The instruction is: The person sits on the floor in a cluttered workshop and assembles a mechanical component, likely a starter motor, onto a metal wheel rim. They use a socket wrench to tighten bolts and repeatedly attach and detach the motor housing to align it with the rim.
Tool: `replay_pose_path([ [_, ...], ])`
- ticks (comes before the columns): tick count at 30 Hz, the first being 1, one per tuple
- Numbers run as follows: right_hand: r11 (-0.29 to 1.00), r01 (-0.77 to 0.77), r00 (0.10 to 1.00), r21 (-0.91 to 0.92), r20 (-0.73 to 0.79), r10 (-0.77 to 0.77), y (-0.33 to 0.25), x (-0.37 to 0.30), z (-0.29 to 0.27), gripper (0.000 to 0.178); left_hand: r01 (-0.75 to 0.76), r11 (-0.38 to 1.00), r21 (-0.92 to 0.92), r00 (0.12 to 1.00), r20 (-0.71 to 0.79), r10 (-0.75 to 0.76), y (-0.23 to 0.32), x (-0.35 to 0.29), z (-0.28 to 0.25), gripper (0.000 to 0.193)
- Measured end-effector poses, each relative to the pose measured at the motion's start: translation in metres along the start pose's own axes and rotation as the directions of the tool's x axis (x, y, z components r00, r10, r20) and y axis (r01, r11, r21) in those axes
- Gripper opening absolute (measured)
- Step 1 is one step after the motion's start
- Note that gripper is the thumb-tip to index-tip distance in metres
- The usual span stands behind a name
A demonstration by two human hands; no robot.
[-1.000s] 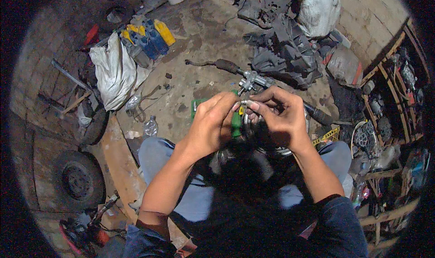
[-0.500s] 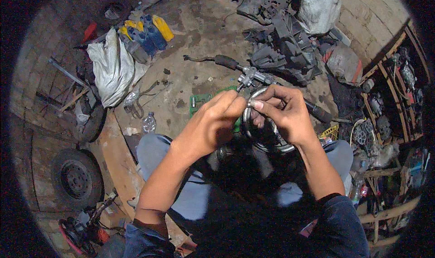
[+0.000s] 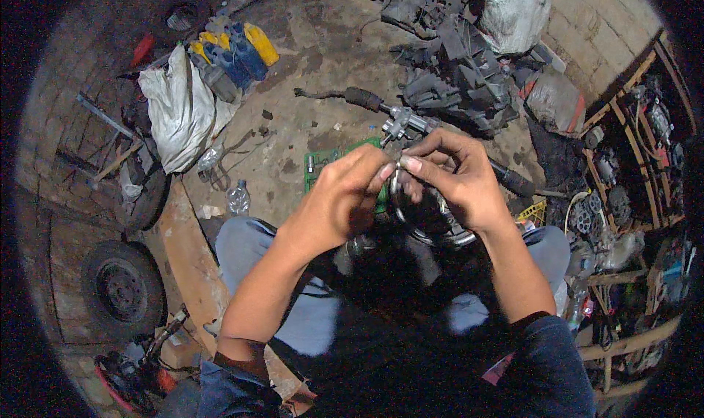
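Observation:
In front of my lap, my right hand [image 3: 458, 183] is closed, thumb and forefinger pinching the upper end of a shiny curved metal ring [image 3: 419, 235], which looks like a loop of tube or wire. My left hand [image 3: 341, 194] is closed too, its fingertips almost meeting the right ones; whatever it pinches is too small to tell. Palms and fingers hide parts of the loop. Just beyond them on the floor lies a steering rack [image 3: 405, 121] with a silver housing and black rubber bellows. A green tool case [image 3: 312, 170] with metal pieces is partly behind my left hand.
A plastic bottle [image 3: 238, 198] stands by my left knee, near a wooden board [image 3: 187, 249]. A wheel [image 3: 123, 292] is further left. White sack [image 3: 176, 117] and blue-yellow bottles [image 3: 246, 55] lie far left; black plastic parts [image 3: 462, 81] far right. Shelving [image 3: 638, 147] lines the right.
My left hand has turned slightly so its thumb tip shows, and the right fingertips have shifted a little up and left at the ring's end. The view has moved slightly.

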State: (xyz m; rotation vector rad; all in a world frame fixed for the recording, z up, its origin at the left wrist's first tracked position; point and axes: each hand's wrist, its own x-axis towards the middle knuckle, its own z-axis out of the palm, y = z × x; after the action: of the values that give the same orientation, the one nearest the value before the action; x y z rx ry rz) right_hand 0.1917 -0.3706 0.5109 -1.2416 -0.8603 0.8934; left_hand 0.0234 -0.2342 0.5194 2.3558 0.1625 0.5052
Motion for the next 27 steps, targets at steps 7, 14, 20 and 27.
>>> replay_pose_path([
  [7, 0.968, 0.187, 0.968, -0.169, -0.134, -0.210, -0.008, 0.015, -0.003, 0.020, 0.187, 0.899, -0.395, 0.951, -0.156, -0.266, -0.005, 0.015, -0.003, 0.027],
  [14, 0.991, 0.117, 0.989, -0.067, -0.084, -0.122, -0.017, 0.016, -0.009, 0.018, 0.332, 0.428, -0.841, 0.878, 0.110, -0.466, -0.008, 0.023, -0.003, 0.029],
  [20, 0.997, 0.070, 0.964, 0.044, -0.260, -0.056, -0.011, -0.019, -0.023, 0.033, 0.346, 0.325, -0.880, 0.903, 0.218, -0.370, -0.007, 0.024, 0.024, 0.029],
  [27, 0.834, 0.088, 0.946, 0.545, -0.308, 0.102, 0.009, -0.066, -0.034, 0.028, 0.248, 0.587, -0.771, 0.964, 0.137, -0.228, 0.027, 0.027, 0.053, 0.023],
])
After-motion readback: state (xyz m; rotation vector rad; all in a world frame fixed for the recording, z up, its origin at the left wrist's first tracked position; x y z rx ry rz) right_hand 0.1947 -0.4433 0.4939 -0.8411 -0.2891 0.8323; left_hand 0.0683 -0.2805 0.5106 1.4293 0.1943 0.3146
